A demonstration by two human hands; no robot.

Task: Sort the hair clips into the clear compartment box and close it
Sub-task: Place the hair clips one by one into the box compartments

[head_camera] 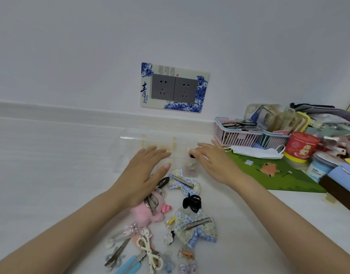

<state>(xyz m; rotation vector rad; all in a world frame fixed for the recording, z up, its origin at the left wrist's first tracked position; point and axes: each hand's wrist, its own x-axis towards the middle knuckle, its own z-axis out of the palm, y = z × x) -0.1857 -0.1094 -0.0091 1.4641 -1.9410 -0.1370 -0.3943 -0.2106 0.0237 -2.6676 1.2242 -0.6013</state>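
Clear box [130,153] lies at the back of the white counter [41,175], lid raised, near-transparent and hard to trace. Clips [170,224] lie heaped in front of it. Left hand [142,175] hovers flat, fingers spread, empty; right hand [215,165] reaches over the box, fingertips pinching a small pale piece [190,150].

Two bare forearms, no sleeves in frame. Left hand [142,175] and right hand [215,165]: no rings, watch or bands; nails short, unpainted on the thumb.
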